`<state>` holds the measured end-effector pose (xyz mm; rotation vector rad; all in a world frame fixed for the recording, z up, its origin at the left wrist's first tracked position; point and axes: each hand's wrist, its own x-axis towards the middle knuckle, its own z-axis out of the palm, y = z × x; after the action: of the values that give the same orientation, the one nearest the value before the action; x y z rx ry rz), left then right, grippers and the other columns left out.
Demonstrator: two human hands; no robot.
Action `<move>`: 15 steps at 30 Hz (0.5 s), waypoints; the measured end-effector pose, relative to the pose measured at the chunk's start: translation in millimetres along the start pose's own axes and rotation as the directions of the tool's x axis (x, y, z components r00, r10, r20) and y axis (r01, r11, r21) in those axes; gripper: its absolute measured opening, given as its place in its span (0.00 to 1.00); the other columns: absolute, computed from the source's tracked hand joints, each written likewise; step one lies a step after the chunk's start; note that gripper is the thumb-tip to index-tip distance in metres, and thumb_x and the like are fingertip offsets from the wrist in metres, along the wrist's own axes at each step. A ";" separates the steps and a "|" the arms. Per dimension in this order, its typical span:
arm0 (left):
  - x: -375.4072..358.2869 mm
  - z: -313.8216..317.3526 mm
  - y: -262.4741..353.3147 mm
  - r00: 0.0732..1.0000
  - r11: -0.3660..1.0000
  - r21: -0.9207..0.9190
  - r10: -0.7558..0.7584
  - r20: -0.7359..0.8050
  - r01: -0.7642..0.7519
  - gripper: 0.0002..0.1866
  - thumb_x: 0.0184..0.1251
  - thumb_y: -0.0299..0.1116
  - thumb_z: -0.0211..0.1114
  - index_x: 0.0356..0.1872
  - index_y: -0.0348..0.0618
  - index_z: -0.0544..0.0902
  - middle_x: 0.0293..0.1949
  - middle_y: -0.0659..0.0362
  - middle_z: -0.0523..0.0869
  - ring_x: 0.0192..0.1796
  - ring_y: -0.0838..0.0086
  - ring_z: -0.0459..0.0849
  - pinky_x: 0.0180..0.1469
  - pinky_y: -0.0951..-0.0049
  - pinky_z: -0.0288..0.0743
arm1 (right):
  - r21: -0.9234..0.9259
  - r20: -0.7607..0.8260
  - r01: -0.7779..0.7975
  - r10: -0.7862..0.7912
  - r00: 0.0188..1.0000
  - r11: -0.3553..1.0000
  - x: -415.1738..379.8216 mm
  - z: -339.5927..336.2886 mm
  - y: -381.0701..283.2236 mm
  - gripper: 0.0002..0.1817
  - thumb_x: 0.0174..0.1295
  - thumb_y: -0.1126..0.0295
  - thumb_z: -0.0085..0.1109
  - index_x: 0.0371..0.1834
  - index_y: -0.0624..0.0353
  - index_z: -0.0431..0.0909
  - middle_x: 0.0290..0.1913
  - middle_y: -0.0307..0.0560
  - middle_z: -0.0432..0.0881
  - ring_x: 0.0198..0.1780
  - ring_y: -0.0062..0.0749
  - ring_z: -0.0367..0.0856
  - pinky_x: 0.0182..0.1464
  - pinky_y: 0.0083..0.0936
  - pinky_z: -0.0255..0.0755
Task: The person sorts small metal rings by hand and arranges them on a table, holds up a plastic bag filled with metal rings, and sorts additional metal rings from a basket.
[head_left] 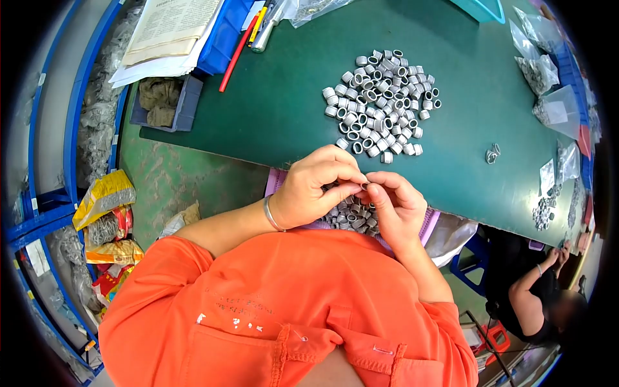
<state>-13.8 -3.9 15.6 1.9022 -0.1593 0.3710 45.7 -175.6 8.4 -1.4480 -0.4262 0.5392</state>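
Observation:
My left hand point(313, 187) and my right hand point(398, 205) meet at the table's front edge, fingertips pinched together on a small metal ring point(365, 186), mostly hidden by the fingers. Directly below them, a pink basket point(427, 227) holds many small grey metal parts point(351, 215). On the green table point(271, 109), just beyond my hands, lies a loose pile of short grey metal rings point(383, 100).
A few rings point(492, 153) lie apart at the right. Bags of parts point(538, 74) line the right edge. Papers point(171, 32), a grey bin point(187, 106) and a red pen point(233, 64) are at the left. Another person point(535, 297) sits at the lower right.

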 end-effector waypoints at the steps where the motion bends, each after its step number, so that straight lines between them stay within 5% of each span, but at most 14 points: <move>1: -1.5 2.8 0.4 1.000 1.000 0.000 0.000 0.000 0.000 0.07 0.56 0.19 0.67 0.36 0.35 0.80 0.37 0.56 0.82 0.38 0.78 0.81 0.38 0.79 0.77 | 0.000 0.000 0.000 0.000 1.000 1.000 0.7 1.0 2.0 0.05 0.59 0.83 0.58 0.38 0.67 0.77 0.40 0.47 0.80 0.34 0.22 0.79 0.35 0.16 0.74; 3: -5.6 10.6 1.8 0.957 0.915 -0.329 -0.276 -0.088 0.234 0.08 0.57 0.19 0.66 0.37 0.34 0.80 0.36 0.57 0.82 0.37 0.79 0.80 0.38 0.80 0.77 | 0.008 -0.051 0.243 -0.242 0.969 0.970 3.4 3.2 6.0 0.10 0.55 0.85 0.60 0.40 0.66 0.76 0.39 0.47 0.81 0.34 0.23 0.79 0.35 0.17 0.74; 6: -6.0 5.9 4.6 0.930 0.828 -0.437 -0.364 0.058 0.351 0.08 0.57 0.19 0.66 0.38 0.34 0.79 0.36 0.57 0.82 0.37 0.80 0.80 0.39 0.80 0.77 | -0.055 -0.064 0.258 -0.261 0.963 0.965 1.2 2.4 6.7 0.14 0.52 0.87 0.61 0.41 0.66 0.74 0.40 0.48 0.80 0.37 0.25 0.79 0.38 0.19 0.75; 11: -2.9 4.5 2.6 0.955 0.914 -0.281 -0.295 0.032 0.292 0.09 0.55 0.19 0.68 0.37 0.33 0.79 0.38 0.56 0.82 0.39 0.78 0.81 0.41 0.77 0.78 | -0.103 -0.042 0.267 -0.272 0.961 0.958 2.0 5.7 3.8 0.14 0.53 0.87 0.60 0.42 0.66 0.73 0.40 0.48 0.79 0.37 0.25 0.79 0.38 0.18 0.74; 13: -0.2 1.9 -2.2 1.000 0.998 -0.051 -0.026 -0.016 0.025 0.12 0.52 0.19 0.70 0.38 0.35 0.79 0.38 0.56 0.82 0.40 0.74 0.82 0.43 0.75 0.77 | -0.077 -0.067 0.255 -0.260 0.963 0.964 2.4 7.6 2.6 0.14 0.53 0.87 0.59 0.43 0.66 0.73 0.39 0.47 0.79 0.37 0.24 0.79 0.37 0.17 0.74; 15: 0.4 2.8 0.5 0.998 0.998 -0.049 -0.036 -0.043 0.034 0.13 0.51 0.19 0.70 0.38 0.36 0.79 0.38 0.56 0.82 0.41 0.72 0.82 0.44 0.74 0.77 | 0.009 -0.114 0.119 -0.117 0.987 0.993 1.2 7.8 2.5 0.11 0.54 0.86 0.60 0.40 0.66 0.75 0.37 0.46 0.79 0.35 0.22 0.78 0.35 0.16 0.73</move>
<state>-13.0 -6.6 15.3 1.8453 -0.1046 0.3821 41.9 -168.4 6.5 -1.4207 -0.4140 0.3627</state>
